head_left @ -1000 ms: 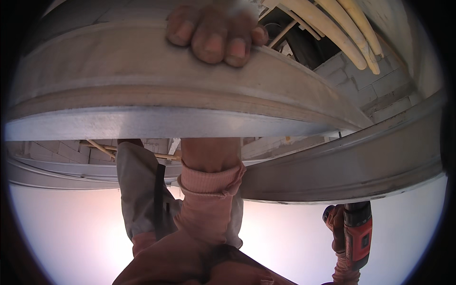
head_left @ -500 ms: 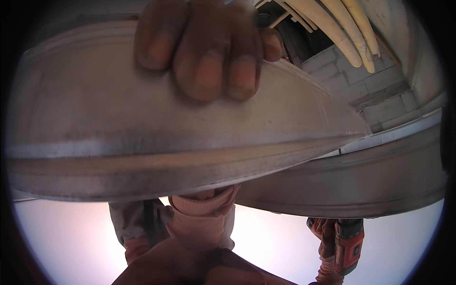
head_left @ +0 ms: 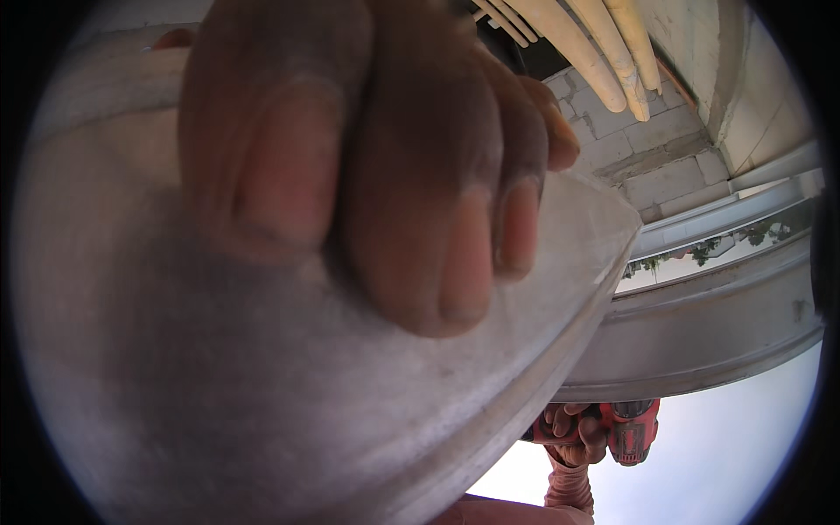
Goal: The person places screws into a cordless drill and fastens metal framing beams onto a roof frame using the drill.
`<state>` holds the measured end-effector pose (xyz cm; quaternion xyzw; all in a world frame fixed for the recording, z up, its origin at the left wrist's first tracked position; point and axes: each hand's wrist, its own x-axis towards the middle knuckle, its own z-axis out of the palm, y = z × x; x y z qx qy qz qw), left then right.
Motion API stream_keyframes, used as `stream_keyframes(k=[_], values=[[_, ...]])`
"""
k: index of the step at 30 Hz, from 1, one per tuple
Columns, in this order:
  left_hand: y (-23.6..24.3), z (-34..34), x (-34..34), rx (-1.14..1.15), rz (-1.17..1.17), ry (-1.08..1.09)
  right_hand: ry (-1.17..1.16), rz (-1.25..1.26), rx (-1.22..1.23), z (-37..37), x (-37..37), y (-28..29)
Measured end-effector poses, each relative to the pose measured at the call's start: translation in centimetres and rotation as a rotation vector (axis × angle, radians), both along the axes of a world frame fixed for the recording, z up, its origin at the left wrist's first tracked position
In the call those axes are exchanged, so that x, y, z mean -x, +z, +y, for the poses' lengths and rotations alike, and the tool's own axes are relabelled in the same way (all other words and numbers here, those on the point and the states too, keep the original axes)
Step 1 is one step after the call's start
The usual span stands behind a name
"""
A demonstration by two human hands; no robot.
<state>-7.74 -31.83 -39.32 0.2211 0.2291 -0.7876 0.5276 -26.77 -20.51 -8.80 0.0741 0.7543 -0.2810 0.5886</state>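
A broad grey metal panel (head_left: pixel 262 385) fills the left and middle of the view, very near and tilted, with a folded ridge along its lower right side. My left hand (head_left: pixel 420 175) is hooked over its upper edge, fingertips pressed down on the near face; the palm and forearm are hidden behind it. At the lower right, below a long grey metal beam (head_left: pixel 700 328), my right hand (head_left: pixel 573 433) in a pink sleeve is closed round a red and black cordless drill (head_left: pixel 632 433). The drill's front end meets the beam's lower edge; its tip is hidden.
Several long yellowish poles (head_left: pixel 604 52) hang at the upper right, in front of a grey block wall (head_left: pixel 656 140). A pale metal rail (head_left: pixel 726 214) runs above the beam, with treetops (head_left: pixel 704 252) showing through the gap. Bright sky (head_left: pixel 744 437) lies beneath the beam.
The panel has come closer and tilted, its right end swinging left and its lower side dropping. It now covers the sleeve and grey cloth seen below. The drill hand shifts slightly left and up.
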Motion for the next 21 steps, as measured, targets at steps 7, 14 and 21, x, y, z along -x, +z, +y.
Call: stream_keyframes(k=[7,14,21], values=[[-0.8,0.4,-0.8,0.01,0.004,0.0,0.099,0.135,-0.153,-1.1,-3.2,0.5],[0.3,-2.2,-2.9,0.089,-0.028,-0.04,0.0,0.127,0.089,1.0,-4.9,-0.6],[2.0,-4.4,-1.6,0.271,0.033,-0.122,-0.213,0.092,0.118,3.4,-2.2,-0.7]])
